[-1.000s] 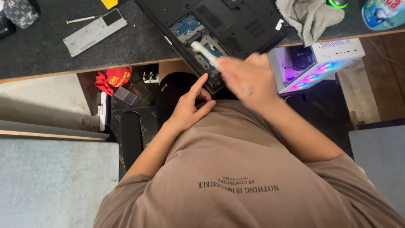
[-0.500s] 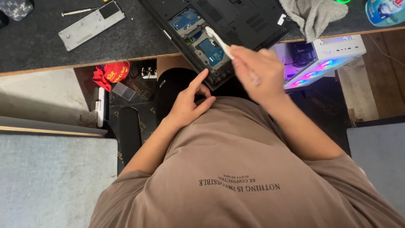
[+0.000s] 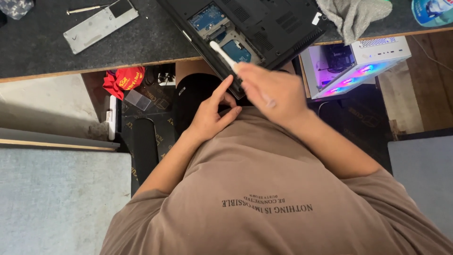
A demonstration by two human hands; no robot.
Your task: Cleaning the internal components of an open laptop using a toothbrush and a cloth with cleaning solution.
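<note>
Laptop (image 3: 264,23) lies open-bottomed at the desk (image 3: 42,56) edge. My right hand (image 3: 271,92) grips a white tool (image 3: 222,54), tip over its open bay. My left hand (image 3: 212,113), below the laptop, is loosely curled, holding nothing.

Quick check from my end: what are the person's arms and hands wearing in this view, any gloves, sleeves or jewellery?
Both hands are bare: no gloves on the left hand or the right hand, and no rings or watch can be made out, though the right hand is blurred. The forearms are uncovered too. Short sleeves of a loose brown T-shirt with dark lettering across the front end near the elbows.
</note>
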